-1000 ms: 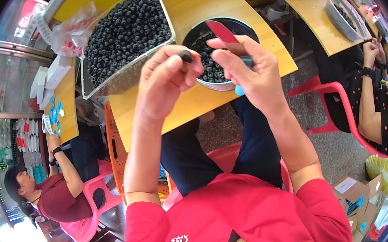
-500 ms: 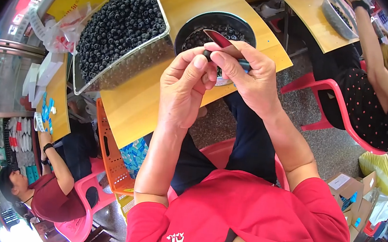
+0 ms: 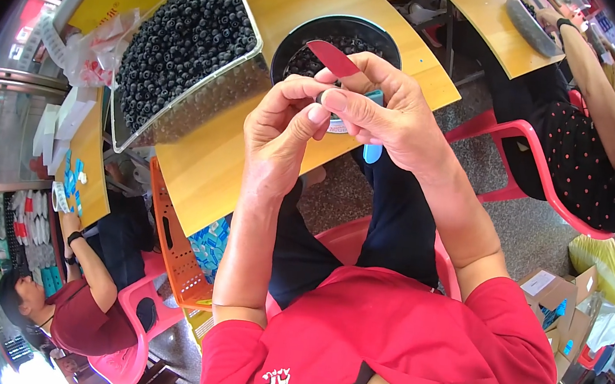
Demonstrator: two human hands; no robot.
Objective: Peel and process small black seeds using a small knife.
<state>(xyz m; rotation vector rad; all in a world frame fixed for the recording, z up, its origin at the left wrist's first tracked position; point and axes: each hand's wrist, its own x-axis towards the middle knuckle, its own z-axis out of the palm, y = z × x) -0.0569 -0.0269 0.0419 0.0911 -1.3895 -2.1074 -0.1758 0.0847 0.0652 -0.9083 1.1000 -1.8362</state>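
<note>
Two hands meet above the surface (image 3: pixel 250 163) edge, in front of the bowl (image 3: pixel 293 40). Left hand (image 3: pixel 281 125): thumb and forefinger pinched shut on a small dark berry (image 3: pixel 322 98), mostly hidden between the fingertips of both hands. Right hand (image 3: pixel 390 114): fingers closed round a knife (image 3: pixel 336 60) with a red blade pointing up-left over the bowl; blue handle end pokes out below the palm. Right thumb touches the left fingertips at the berry. Bowl is dark, round, holds dark berries, sits on the yellow wooden surface just behind the hands. Clear tray (image 3: pixel 181 36) heaped with the same berries stands left of the bowl, close beside it. Orange crate (image 3: pixel 175 242) under the surface edge. Another person's arm (image 3: pixel 596 80) reaches to a second surface at upper right. Person in dark red (image 3: pixel 85 311) sits lower left.
</note>
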